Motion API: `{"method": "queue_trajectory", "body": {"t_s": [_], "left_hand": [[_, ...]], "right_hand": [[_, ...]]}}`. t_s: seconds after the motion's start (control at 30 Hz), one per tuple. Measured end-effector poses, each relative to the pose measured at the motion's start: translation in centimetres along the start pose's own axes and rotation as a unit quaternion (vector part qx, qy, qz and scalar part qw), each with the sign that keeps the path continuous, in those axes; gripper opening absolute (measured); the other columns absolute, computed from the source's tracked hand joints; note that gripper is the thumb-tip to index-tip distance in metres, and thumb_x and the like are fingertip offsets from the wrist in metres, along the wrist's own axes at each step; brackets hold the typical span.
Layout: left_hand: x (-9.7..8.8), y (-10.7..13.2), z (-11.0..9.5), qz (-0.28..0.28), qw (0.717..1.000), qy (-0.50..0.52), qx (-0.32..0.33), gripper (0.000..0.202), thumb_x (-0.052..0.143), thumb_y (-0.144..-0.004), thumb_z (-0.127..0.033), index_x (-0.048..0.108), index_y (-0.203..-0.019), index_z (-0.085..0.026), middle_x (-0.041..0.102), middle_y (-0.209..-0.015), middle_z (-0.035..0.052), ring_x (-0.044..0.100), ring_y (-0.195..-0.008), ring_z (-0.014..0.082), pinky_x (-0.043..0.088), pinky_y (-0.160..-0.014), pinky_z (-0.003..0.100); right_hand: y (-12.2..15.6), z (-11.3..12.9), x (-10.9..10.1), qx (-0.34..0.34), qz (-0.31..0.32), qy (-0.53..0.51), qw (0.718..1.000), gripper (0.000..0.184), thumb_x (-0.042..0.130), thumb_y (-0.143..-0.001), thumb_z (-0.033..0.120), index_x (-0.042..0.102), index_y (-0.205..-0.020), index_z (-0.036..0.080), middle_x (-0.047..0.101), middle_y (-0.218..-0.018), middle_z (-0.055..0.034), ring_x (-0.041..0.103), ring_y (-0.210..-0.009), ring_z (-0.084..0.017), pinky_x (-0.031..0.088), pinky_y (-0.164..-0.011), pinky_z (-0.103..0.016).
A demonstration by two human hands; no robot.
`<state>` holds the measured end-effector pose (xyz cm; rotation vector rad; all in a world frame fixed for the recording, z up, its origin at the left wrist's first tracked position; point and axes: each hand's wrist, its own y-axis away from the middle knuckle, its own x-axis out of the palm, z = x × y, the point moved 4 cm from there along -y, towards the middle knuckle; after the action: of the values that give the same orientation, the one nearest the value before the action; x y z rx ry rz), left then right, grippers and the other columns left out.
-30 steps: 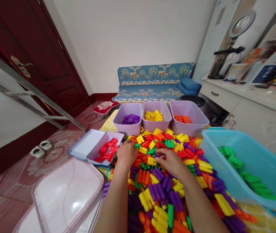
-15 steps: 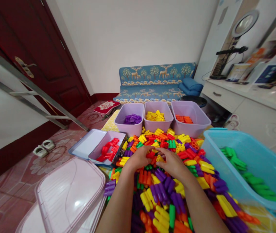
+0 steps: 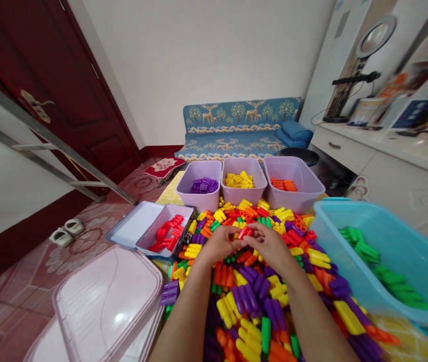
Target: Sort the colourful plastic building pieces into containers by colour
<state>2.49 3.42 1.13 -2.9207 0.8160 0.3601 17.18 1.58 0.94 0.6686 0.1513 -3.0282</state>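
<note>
A small red plastic tube piece (image 3: 245,232) is pinched between the fingertips of my left hand (image 3: 221,244) and my right hand (image 3: 269,245). Both hands are closed on it, just over the middle of a wide pile of plastic tube pieces (image 3: 247,297) in purple, yellow, orange, green and red. Behind the pile stand three lilac bins: one with purple pieces (image 3: 204,185), one with yellow pieces (image 3: 239,179), one with orange pieces (image 3: 284,184). Red pieces (image 3: 169,233) lie in a shallow box on the left. Green pieces (image 3: 387,271) sit inside the blue tub (image 3: 334,246) on the right.
Pale pink lids (image 3: 108,296) are stacked at the left. A metal ladder (image 3: 61,143) leans by the dark red door (image 3: 59,65). Beyond the bins is a blue patterned sofa (image 3: 242,120); a white cabinet (image 3: 398,186) stands at the right.
The red piece now shows between my fingertips; before, my hands were down at the pile around a yellow piece. My hands have drawn closer together.
</note>
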Motion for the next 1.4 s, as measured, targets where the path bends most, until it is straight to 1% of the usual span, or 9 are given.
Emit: {"method": "queue_trajectory", "body": {"t_s": [0.17, 0.43, 0.7, 0.8, 0.9, 0.97, 1.03, 1.27, 1.4], "left_hand": [[-0.5, -0.5, 0.8, -0.053, 0.997, -0.052, 0.015, 0.036, 0.066, -0.074, -0.045, 0.073, -0.090, -0.013, 0.062, -0.064, 0.0023, 0.050, -0.054, 0.0122, 0.036, -0.053, 0.022], [-1.0, -0.3, -0.6, -0.103, 0.988, -0.099, 0.065, 0.033, 0.065, -0.077, -0.039, 0.071, -0.101, -0.016, 0.070, -0.100, 0.0085, 0.062, -0.091, 0.0205, 0.045, -0.080, 0.029], [-0.6, -0.7, -0.5, -0.125, 0.984, 0.118, 0.056, 0.039, 0.074, -0.070, -0.034, 0.069, -0.102, -0.012, 0.071, -0.082, 0.0069, 0.062, -0.069, 0.0141, 0.050, -0.065, 0.024], [-2.9, -0.3, -0.6, -0.266, 0.926, 0.255, 0.079, 0.033, 0.074, -0.069, -0.033, 0.069, -0.096, -0.014, 0.070, -0.075, 0.0039, 0.058, -0.057, 0.0088, 0.048, -0.058, 0.020], [-6.0, 1.0, -0.2, -0.400, 0.798, 0.430, 0.138, 0.026, 0.068, -0.076, -0.034, 0.065, -0.096, -0.017, 0.071, -0.082, 0.0034, 0.061, -0.064, 0.0066, 0.049, -0.066, 0.017], [-7.4, 1.6, 0.3, -0.429, 0.730, 0.512, 0.144, 0.028, 0.058, -0.083, -0.041, 0.064, -0.095, -0.017, 0.070, -0.084, 0.0052, 0.064, -0.070, 0.0074, 0.050, -0.071, 0.018], [-8.1, 1.8, 0.8, -0.426, 0.715, 0.540, 0.129, 0.039, 0.047, -0.087, -0.049, 0.063, -0.097, -0.015, 0.070, -0.089, 0.0081, 0.065, -0.076, 0.0103, 0.051, -0.074, 0.021], [-4.6, -0.5, 1.8, -0.294, 0.942, 0.159, 0.030, 0.031, 0.063, -0.077, -0.028, 0.066, -0.105, -0.015, 0.070, -0.098, 0.0100, 0.064, -0.089, 0.0177, 0.051, -0.077, 0.027], [-1.5, -1.3, 2.1, -0.166, 0.983, -0.079, 0.019, 0.040, 0.059, -0.074, -0.012, 0.065, -0.113, -0.016, 0.069, -0.106, 0.0104, 0.063, -0.096, 0.0216, 0.050, -0.084, 0.034]], "right_hand": [[-0.2, 0.2, -1.0, -0.013, -0.046, -0.026, 0.999, 0.019, 0.064, -0.070, 0.034, 0.061, -0.079, 0.017, 0.068, -0.076, -0.0040, 0.065, -0.071, -0.020, 0.052, -0.068, -0.033], [-0.1, 0.5, -1.9, -0.003, -0.102, -0.161, 0.982, 0.028, 0.066, -0.069, 0.032, 0.061, -0.092, 0.018, 0.070, -0.082, -0.0048, 0.068, -0.070, -0.020, 0.056, -0.067, -0.034], [0.0, 1.3, -0.6, -0.026, -0.056, -0.149, 0.987, 0.037, 0.061, -0.074, 0.032, 0.064, -0.107, 0.017, 0.072, -0.098, -0.0084, 0.070, -0.084, -0.023, 0.054, -0.082, -0.039], [0.2, 1.5, -1.2, -0.007, -0.099, -0.170, 0.980, 0.040, 0.063, -0.072, 0.033, 0.062, -0.108, 0.017, 0.071, -0.099, -0.0093, 0.070, -0.082, -0.022, 0.054, -0.081, -0.038], [0.3, 1.6, -1.9, 0.008, -0.131, -0.173, 0.976, 0.036, 0.064, -0.070, 0.036, 0.064, -0.101, 0.016, 0.071, -0.095, -0.0095, 0.070, -0.077, -0.021, 0.055, -0.076, -0.036], [0.3, 1.5, -2.1, 0.011, -0.140, -0.174, 0.975, 0.036, 0.064, -0.070, 0.038, 0.064, -0.099, 0.016, 0.071, -0.094, -0.0093, 0.069, -0.074, -0.021, 0.055, -0.074, -0.036], [0.3, 1.4, -2.1, 0.013, -0.144, -0.166, 0.976, 0.037, 0.063, -0.070, 0.039, 0.063, -0.099, 0.016, 0.071, -0.094, -0.0098, 0.069, -0.075, -0.021, 0.055, -0.073, -0.036], [-0.2, -0.1, -1.4, -0.004, -0.118, -0.008, 0.993, 0.031, 0.057, -0.075, 0.031, 0.065, -0.100, 0.016, 0.069, -0.103, -0.0106, 0.067, -0.080, -0.021, 0.052, -0.078, -0.037], [-0.2, -1.0, -0.5, 0.006, -0.052, 0.104, 0.993, 0.037, 0.055, -0.076, 0.023, 0.064, -0.111, 0.015, 0.068, -0.103, -0.0105, 0.065, -0.074, -0.019, 0.051, -0.075, -0.034]]}}
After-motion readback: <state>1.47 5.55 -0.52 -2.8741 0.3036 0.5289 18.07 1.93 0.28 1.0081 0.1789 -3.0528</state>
